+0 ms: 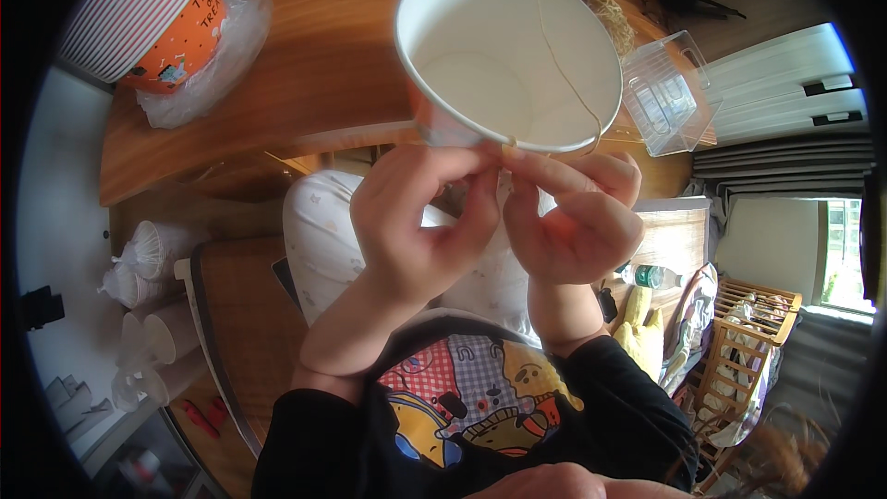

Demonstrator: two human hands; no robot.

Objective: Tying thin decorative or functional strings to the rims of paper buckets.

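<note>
The left hand (416,212) and right hand (582,212) meet at the frame's centre, thumbs and forefingers drawn together at the bucket's near rim; exactly what they grip is too small to tell. The white-lined bucket (480,97) stands upper centre, mouth toward the camera, with string (554,53) running across its inside and over the right rim. Right of it sits a clear box (663,102); upper left, stacked orange tubs (180,51) on the table (319,46).
</note>
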